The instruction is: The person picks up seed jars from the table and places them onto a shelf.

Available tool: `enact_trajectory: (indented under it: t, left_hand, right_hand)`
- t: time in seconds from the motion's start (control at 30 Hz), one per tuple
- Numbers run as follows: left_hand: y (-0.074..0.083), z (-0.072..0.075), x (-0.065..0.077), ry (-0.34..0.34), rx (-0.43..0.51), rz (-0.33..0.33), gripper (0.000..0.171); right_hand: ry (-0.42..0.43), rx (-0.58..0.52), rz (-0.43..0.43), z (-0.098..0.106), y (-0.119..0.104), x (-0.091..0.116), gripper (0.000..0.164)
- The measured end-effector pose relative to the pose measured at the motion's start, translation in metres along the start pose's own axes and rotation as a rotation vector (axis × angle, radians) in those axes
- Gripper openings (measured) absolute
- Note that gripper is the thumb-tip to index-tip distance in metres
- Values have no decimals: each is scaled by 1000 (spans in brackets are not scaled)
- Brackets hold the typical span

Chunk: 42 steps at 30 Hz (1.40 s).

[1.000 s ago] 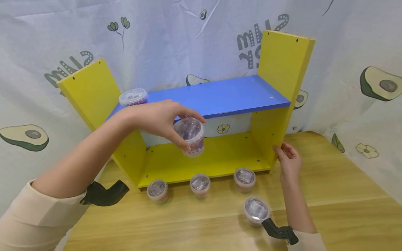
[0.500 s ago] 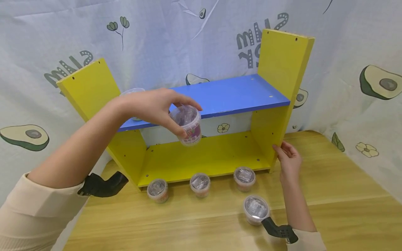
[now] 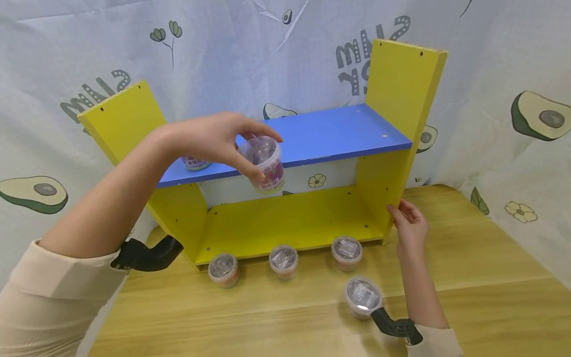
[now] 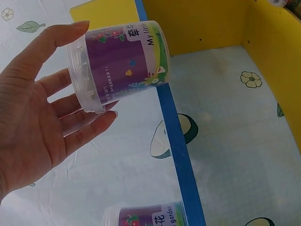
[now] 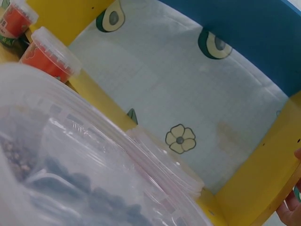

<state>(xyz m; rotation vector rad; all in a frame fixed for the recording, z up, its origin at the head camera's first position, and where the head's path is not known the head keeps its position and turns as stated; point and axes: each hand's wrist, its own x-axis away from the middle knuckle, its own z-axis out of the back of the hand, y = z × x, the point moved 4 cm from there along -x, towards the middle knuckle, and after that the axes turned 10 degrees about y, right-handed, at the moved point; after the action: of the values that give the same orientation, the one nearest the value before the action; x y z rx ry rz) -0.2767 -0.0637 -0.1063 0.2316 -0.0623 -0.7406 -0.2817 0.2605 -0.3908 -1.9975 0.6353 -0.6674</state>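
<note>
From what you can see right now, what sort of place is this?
Probably an indoor tabletop work spot, perhaps staged: a wood-patterned table, a small yellow-and-blue shelf standing on it, and avocado-printed cloth behind.

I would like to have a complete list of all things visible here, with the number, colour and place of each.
Held tub: one, clear with purple label, in front of the blue board
Shelved tub: one, purple label, blue board's left part, partly hidden
Table tubs: four, clear tops, reddish sides, before the shelf unit
Shelf unit: one, yellow, blue board across, on the table
Table: one, wood-coloured, below
Printed cloth: whitish, behind
Wrist mounts: two, black, at the cuffs
Sleeves: two, beige
Left hand: one, gripping the held tub
Right hand: one, at the unit's right panel
</note>
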Motion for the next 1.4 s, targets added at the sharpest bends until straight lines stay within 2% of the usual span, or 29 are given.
enact_trajectory:
  t: [0.33,0.63,0.8,1.07,1.4]
  left_hand:
    - [-2,15,-22,37,-28,13,73]
    - [-10,24,-25,57,-31,49,69]
    - [-17,21,-33,92,-47,66,65]
    - [-28,12,-46,105,-33,74,64]
    - [-38,1,-52,109,-1,72,65]
  right_hand:
    - [3,18,3,1,-2,0,18]
    - [-9,36,12,-3,-5,1,19]
    - [-14,32,25,-3,-5,1,18]
    - [-8,50,15,-1,-2,1,17]
    - [-8,41,26,1,0,2,16]
